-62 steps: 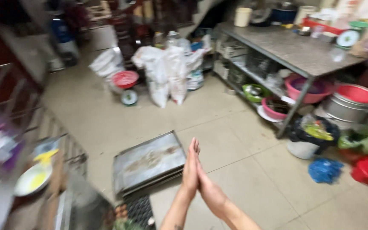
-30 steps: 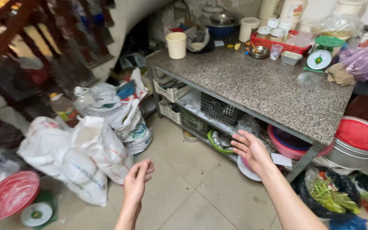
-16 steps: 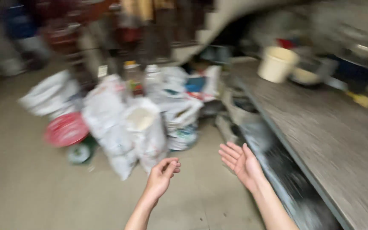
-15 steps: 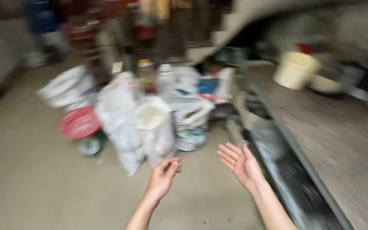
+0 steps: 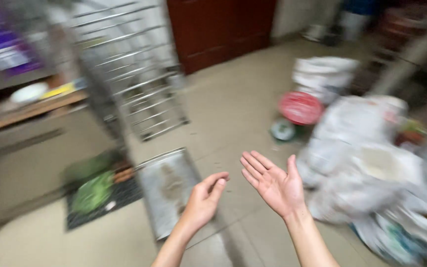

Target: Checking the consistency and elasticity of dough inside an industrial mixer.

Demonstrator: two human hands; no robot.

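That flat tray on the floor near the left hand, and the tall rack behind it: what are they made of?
The tray looks like dull grey sheet metal with a raised rim and a brownish stain. The rack seems to be shiny metal rods. Motion blur leaves both uncertain.

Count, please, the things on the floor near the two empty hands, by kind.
Metal tray: 1
Dark mat: 1
Red basin: 1
White sacks: about 3, blurred
Total: about 6
Left hand and right hand hold nothing.
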